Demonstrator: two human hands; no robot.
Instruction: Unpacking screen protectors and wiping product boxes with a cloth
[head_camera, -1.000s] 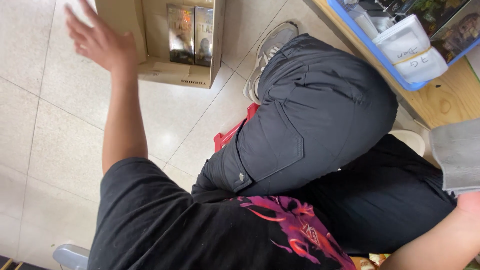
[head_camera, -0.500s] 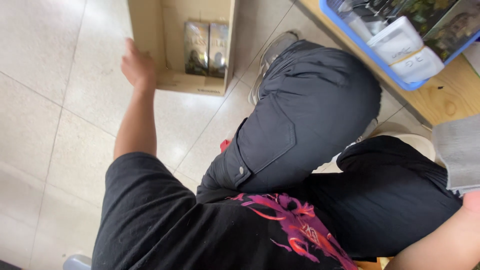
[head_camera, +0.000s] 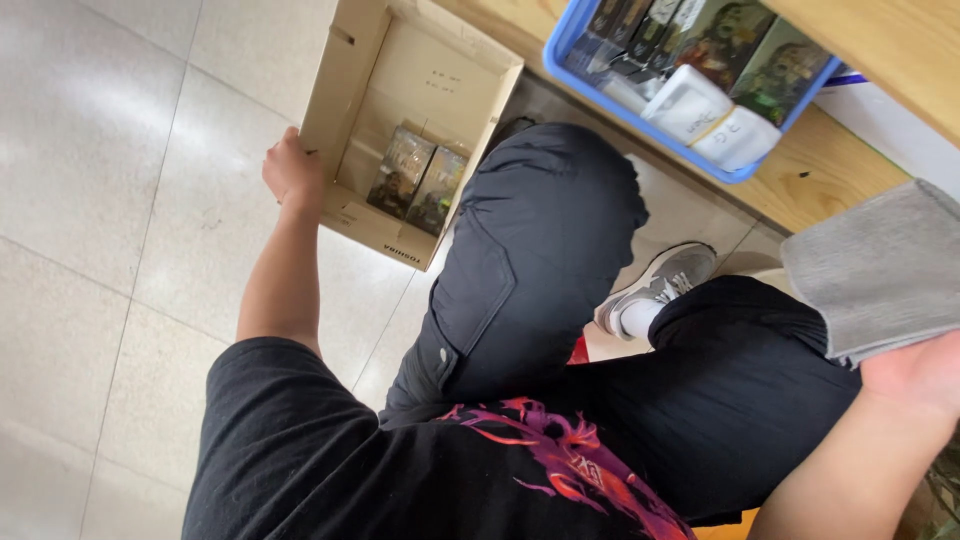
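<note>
So the left hand (head_camera: 292, 170), which was up in the air a second ago, now has its fingers clamped on the near wall of the shallow brown cardboard box (head_camera: 352, 215) on the tiled floor. Right hand (head_camera: 915, 372) rests under a grey folded cloth (head_camera: 885, 268); can't tell its grip.

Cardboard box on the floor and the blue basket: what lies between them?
In the head view, the person's raised knee in black trousers fills most of the gap between cardboard box and blue basket.
</note>
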